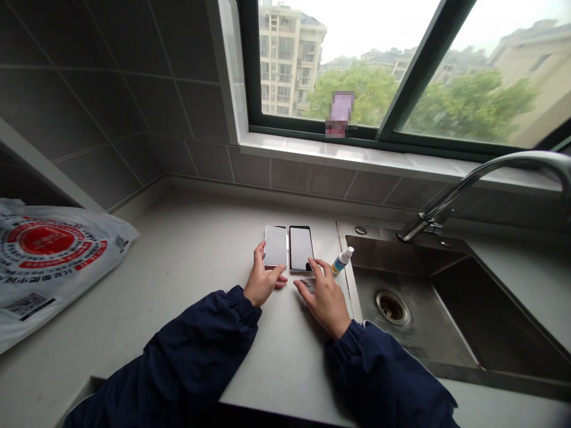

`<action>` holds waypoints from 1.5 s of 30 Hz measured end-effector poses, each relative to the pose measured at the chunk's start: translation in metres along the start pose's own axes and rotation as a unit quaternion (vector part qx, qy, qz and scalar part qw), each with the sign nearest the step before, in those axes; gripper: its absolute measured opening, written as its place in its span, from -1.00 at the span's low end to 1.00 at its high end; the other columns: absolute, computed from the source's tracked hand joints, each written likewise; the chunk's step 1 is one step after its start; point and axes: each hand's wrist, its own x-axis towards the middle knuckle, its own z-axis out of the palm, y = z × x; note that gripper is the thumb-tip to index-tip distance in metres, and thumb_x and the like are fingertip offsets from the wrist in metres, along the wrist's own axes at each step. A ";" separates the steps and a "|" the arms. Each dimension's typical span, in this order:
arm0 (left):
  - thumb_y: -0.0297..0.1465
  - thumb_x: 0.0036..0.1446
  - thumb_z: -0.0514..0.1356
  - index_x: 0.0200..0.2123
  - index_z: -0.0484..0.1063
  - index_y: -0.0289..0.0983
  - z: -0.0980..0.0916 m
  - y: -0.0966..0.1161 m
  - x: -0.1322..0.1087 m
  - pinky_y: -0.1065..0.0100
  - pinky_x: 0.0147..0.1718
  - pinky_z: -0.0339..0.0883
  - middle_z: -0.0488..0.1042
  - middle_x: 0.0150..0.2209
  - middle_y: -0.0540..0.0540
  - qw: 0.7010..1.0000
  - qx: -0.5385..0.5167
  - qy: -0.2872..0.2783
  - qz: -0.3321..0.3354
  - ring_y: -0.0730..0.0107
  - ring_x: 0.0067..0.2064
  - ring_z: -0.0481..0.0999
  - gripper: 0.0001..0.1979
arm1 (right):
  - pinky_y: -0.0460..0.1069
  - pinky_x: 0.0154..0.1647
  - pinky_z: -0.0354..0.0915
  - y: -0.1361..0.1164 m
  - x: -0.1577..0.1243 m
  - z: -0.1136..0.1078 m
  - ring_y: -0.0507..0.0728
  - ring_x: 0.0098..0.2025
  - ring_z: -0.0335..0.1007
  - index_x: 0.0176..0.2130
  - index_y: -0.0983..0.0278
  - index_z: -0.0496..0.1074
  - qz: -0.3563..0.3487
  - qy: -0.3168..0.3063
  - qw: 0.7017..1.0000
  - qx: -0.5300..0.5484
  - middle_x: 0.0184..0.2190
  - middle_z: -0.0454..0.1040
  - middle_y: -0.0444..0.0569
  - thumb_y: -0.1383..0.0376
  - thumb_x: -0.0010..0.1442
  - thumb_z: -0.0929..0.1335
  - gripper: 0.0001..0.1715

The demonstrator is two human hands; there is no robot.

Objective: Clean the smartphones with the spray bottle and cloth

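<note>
Two smartphones lie face up side by side on the pale stone countertop [187,285]. The left one, a light-framed smartphone [275,245], has a pale glossy screen, and the right one, a black-framed smartphone [301,248], reflects bright light. My left hand [263,280] grips the lower left corner of the light-framed phone between thumb and fingers. My right hand [325,299] pinches the lower right corner of the black-framed phone. A small grey flat piece [307,284] lies partly hidden under my right fingers. Just right of the phones stands a small white spray bottle [342,260], tilted.
A stainless steel sink [413,303] with a drain sits to the right, under a curved chrome faucet [486,184]. A large white plastic bag with red print [49,255] lies at the left. Grey wall tiles and a window sill run along the back.
</note>
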 end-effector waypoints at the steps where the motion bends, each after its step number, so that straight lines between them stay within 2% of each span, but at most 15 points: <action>1: -0.24 0.12 0.28 0.35 -0.18 0.01 0.000 0.001 -0.001 0.20 -0.40 0.57 -0.29 0.44 -0.43 1.000 -0.006 -0.005 -0.001 0.45 -0.39 0.60 -0.14 | 0.16 -0.10 0.49 0.001 0.000 0.001 0.31 0.06 0.46 0.32 0.18 0.16 0.001 -0.001 1.000 -0.004 0.25 0.25 0.15 0.04 0.29 0.33 -0.29; 5: -0.25 0.12 0.27 0.34 -0.18 0.02 0.001 0.005 -0.003 0.21 -0.41 0.56 -0.26 0.45 -0.41 1.000 -0.022 -0.009 -0.002 0.38 -0.34 0.62 -0.14 | 0.12 -0.17 0.48 0.001 0.002 0.003 0.32 0.07 0.45 0.35 0.19 0.10 0.007 -0.010 0.999 -0.037 0.26 0.24 0.17 -0.01 0.28 0.33 -0.21; 11: -0.24 0.12 0.27 0.34 -0.18 -0.01 0.002 0.003 -0.003 0.25 -0.44 0.55 -0.23 0.44 -0.40 1.000 -0.022 -0.002 0.001 0.39 -0.33 0.61 -0.15 | 0.04 -0.33 0.39 -0.004 0.012 0.006 0.28 -0.11 0.50 0.38 0.23 0.04 0.040 -0.011 0.996 -0.084 0.12 0.34 0.19 -0.11 0.25 0.33 -0.09; 17: -0.24 0.12 0.27 0.33 -0.17 -0.01 0.002 0.001 -0.002 0.28 -0.48 0.53 -0.22 0.44 -0.39 1.000 -0.018 -0.002 0.009 0.42 -0.34 0.59 -0.16 | 0.03 -0.25 0.35 -0.003 0.026 0.006 0.27 -0.09 0.48 0.35 0.27 0.10 0.079 -0.009 0.994 -0.070 0.02 0.39 0.14 -0.04 0.25 0.35 -0.14; 25: -0.26 0.13 0.26 0.34 -0.16 -0.02 0.000 0.006 0.000 0.25 -0.47 0.54 -0.28 0.45 -0.40 0.999 -0.032 -0.008 0.003 0.42 -0.35 0.60 -0.17 | 0.04 -0.13 0.33 -0.003 0.033 0.006 0.30 -0.01 0.45 0.36 0.28 0.11 0.094 -0.009 0.995 -0.032 0.02 0.40 0.15 -0.04 0.22 0.38 -0.11; 31: -0.26 0.13 0.26 0.32 -0.13 -0.02 -0.003 0.005 0.002 0.29 -0.48 0.54 -0.25 0.45 -0.38 0.999 -0.039 -0.008 0.001 0.44 -0.36 0.59 -0.19 | 0.08 -0.07 0.32 0.005 0.046 0.010 0.28 -0.07 0.46 0.29 0.34 0.22 0.100 -0.001 0.995 0.031 -0.11 0.48 0.13 0.01 0.18 0.39 -0.17; 34: -0.27 0.12 0.26 0.31 -0.10 -0.03 -0.004 0.004 0.004 0.28 -0.47 0.54 -0.20 0.44 -0.38 0.999 -0.040 -0.007 0.000 0.45 -0.37 0.59 -0.21 | 0.06 -0.18 0.32 0.008 0.050 0.010 0.24 -0.22 0.48 0.27 0.31 0.25 0.108 -0.008 0.992 0.066 -0.29 0.51 0.00 0.03 0.17 0.39 -0.20; 37: -0.27 0.13 0.25 0.29 -0.08 -0.04 -0.003 0.004 0.005 0.27 -0.47 0.54 -0.14 0.43 -0.35 0.999 -0.037 -0.005 -0.004 0.46 -0.39 0.59 -0.25 | 0.01 -0.29 0.28 0.009 0.050 0.010 0.18 -0.35 0.45 0.30 0.29 0.20 0.114 -0.007 0.988 0.106 -0.43 0.45 -0.12 0.05 0.15 0.40 -0.17; 42: -0.27 0.12 0.25 0.29 -0.08 -0.02 -0.003 0.006 0.004 0.30 -0.50 0.53 -0.16 0.44 -0.35 0.999 -0.034 0.000 -0.005 0.48 -0.40 0.58 -0.25 | -0.02 -0.32 0.25 0.012 0.050 0.016 0.12 -0.40 0.36 0.35 0.29 0.10 0.091 0.021 0.971 0.219 -0.43 0.35 -0.18 0.11 0.13 0.39 -0.10; 45: -0.27 0.13 0.24 0.29 -0.08 -0.03 -0.003 0.006 0.005 0.33 -0.53 0.50 -0.17 0.44 -0.37 1.000 -0.027 0.004 -0.008 0.56 -0.46 0.54 -0.25 | -0.04 -0.34 0.24 0.014 0.052 0.021 0.07 -0.40 0.27 0.31 0.27 0.18 0.078 0.040 0.946 0.311 -0.41 0.27 -0.20 0.14 0.16 0.36 -0.21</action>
